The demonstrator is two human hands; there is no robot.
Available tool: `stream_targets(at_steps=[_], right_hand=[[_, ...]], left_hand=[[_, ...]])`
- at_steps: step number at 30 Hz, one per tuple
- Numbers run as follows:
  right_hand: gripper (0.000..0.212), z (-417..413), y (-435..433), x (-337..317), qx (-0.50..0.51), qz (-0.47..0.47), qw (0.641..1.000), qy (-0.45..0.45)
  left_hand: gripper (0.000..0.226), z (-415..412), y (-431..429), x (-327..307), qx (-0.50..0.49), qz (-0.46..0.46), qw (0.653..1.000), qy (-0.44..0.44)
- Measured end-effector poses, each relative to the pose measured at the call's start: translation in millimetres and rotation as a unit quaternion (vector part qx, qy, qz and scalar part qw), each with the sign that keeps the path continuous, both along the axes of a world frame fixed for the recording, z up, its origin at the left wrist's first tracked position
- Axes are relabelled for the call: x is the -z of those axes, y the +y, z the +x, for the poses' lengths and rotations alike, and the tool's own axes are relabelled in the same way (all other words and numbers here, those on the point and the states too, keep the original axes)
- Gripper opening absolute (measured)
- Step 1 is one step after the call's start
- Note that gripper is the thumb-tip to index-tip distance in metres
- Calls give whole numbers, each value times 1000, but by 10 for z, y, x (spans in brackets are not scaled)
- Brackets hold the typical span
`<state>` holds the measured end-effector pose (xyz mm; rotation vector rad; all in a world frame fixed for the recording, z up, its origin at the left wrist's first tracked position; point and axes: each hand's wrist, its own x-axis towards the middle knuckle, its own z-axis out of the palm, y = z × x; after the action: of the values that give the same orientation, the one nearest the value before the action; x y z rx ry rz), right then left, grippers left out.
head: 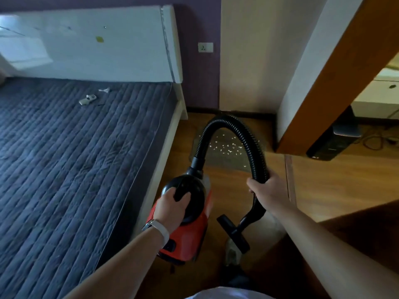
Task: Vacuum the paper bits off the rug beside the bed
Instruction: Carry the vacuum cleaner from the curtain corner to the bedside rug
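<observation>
A red and black vacuum cleaner [190,231] hangs above the wooden floor beside the bed. My left hand [170,207] grips its black top handle. A black ribbed hose [228,121] arches up from the body and comes down to my right hand [265,188], which grips it near the lower end. Below that hand hangs the black floor nozzle [234,233], above the floor. Farther ahead lies a grey rug [226,158] strewn with several white paper bits [226,146], partly hidden behind the hose.
The bed [75,160] with a dark quilted cover and white headboard fills the left. A brown wooden door frame [332,83] stands at the right, with a black speaker [332,143] and cables behind it. A wall socket [205,47] sits above the rug.
</observation>
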<state>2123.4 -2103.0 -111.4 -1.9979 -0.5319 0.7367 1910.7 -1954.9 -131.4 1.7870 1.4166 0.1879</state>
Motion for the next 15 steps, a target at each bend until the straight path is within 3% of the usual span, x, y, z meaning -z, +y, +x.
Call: stream_targets(at_steps=[5, 15], right_hand=[[13, 504, 742, 147, -42, -16, 999, 20], [15, 848, 2143, 557, -14, -62, 996, 67]], left_hand=[[38, 336, 668, 129, -30, 2, 999, 27], [18, 662, 1848, 599, -46, -56, 997, 27]])
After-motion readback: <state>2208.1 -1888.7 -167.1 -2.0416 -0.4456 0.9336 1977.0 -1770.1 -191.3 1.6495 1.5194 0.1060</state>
